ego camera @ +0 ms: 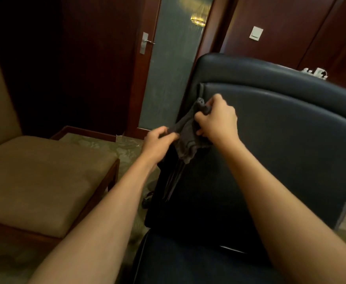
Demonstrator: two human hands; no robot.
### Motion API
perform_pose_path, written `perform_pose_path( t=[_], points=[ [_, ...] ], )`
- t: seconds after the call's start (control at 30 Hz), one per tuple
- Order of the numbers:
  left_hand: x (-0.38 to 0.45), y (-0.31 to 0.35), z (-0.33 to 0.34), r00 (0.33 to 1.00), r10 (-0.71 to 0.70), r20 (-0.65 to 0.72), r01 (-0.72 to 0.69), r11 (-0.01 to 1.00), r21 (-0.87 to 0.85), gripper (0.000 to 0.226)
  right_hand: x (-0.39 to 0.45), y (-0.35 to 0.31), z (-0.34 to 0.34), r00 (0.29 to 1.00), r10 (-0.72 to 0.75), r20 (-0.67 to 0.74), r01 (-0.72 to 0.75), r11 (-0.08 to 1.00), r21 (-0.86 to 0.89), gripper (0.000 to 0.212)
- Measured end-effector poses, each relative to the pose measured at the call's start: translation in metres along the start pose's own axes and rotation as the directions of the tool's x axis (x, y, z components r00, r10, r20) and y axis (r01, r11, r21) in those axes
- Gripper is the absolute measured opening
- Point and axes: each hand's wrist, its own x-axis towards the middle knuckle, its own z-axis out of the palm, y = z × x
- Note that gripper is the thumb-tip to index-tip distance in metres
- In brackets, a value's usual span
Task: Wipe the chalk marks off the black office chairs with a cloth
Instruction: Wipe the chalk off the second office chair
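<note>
Head view: both hands, left hand [159, 140] and right hand [217, 119], pinch the cloth [186, 138] before the chair [280, 124], probably to refold it for wiping.

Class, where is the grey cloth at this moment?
In the head view, centre frame: the grey cloth is held between the left hand and right hand, against the black chair's backrest's left edge.

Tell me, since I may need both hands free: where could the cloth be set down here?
The tan cushioned seat on the left is bare, bordered by its wooden frame. The black chair backrest panel right of the hands is bare but upright. It is crowded where left hand and right hand grip the cloth.
</note>
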Motion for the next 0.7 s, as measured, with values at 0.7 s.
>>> perform_pose_path(
  t=[0.7],
  points=[
    [-0.053, -0.025, -0.06, 0.986, 0.043, 0.162, -0.018, 0.988, -0.152, 0.028, -0.131, 0.021, 0.042, 0.998, -0.068, 0.012, 0.063, 0.969, 0.238, 0.019]
  ],
)
